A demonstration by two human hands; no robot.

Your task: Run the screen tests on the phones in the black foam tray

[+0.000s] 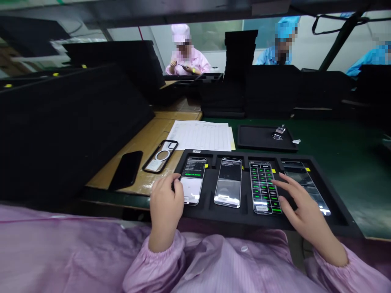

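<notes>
Four phones lie face up in a black tray (pixel 210 185). My left hand (pixel 166 199) is at the tray's left edge, thumb and index finger bent around it, beside the leftmost phone (pixel 193 183), which shows text over a pale lower half. The second phone (pixel 229 181) has a grey and dark screen. My right hand (pixel 301 203) is open with fingers spread, a fingertip at the right side of the third phone (pixel 261 187), whose screen carries a grid of green labels. Part of the rightmost phone (pixel 305 185) is hidden by that hand.
Left of the tray lie a dark phone (pixel 126 169) and a clear phone case (pixel 161 156). Printed sheets (pixel 201 136) and a smaller black tray (pixel 256 138) sit behind. Stacked black trays (pixel 70 130) rise at left. Several co-workers (pixel 191 57) are across the bench.
</notes>
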